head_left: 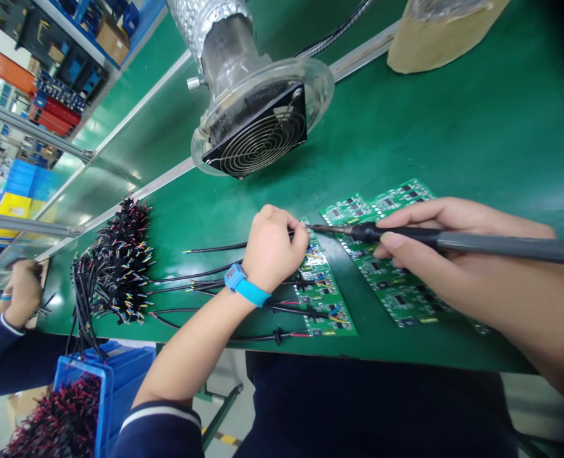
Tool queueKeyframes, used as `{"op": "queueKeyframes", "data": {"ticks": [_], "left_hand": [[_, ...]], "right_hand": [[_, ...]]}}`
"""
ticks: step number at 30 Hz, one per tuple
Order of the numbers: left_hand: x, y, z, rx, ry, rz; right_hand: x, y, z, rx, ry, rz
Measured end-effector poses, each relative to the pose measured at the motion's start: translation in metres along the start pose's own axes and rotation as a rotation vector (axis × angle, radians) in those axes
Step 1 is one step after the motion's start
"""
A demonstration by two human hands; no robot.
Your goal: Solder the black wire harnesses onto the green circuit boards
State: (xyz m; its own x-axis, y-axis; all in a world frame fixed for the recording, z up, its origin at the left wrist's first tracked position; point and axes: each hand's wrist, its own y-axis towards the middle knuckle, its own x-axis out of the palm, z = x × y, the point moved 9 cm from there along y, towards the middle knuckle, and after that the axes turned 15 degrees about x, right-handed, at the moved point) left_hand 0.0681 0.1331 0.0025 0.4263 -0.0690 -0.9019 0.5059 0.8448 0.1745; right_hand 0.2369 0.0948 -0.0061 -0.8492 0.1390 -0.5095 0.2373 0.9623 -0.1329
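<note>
My left hand (278,245), with a blue wrist strap (247,285), is pinched around the end of a black cable (219,247) at the top of a narrow green circuit board (341,318). Its fingertips partly hide the cable's end. In my right hand (491,273) is a soldering iron (482,244), its tip beside my left fingertips at the board's top edge. Several black cables with coloured wire ends lie across that board. To its right, more green circuit boards (400,302) lie side by side, partly covered by my right hand.
A fume extractor (262,137) with a fan grille hangs above the green table (491,152). Bundled black cables (124,267) are piled at left, over a blue bin (129,372) of red-and-black wires. A co-worker's hand (25,289) is far left. A tan container (434,44) stands at back.
</note>
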Motion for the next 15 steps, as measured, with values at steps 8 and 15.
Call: {"op": "queueKeyframes", "data": {"ticks": [8, 15], "left_hand": [[0.000, 0.001, -0.002, -0.004, -0.021, -0.036], [0.000, 0.001, 0.000, 0.013, -0.009, -0.030]], "right_hand": [[-0.010, -0.002, 0.012, 0.147, 0.193, 0.037], [-0.006, -0.002, 0.010, 0.115, 0.095, 0.024]]}}
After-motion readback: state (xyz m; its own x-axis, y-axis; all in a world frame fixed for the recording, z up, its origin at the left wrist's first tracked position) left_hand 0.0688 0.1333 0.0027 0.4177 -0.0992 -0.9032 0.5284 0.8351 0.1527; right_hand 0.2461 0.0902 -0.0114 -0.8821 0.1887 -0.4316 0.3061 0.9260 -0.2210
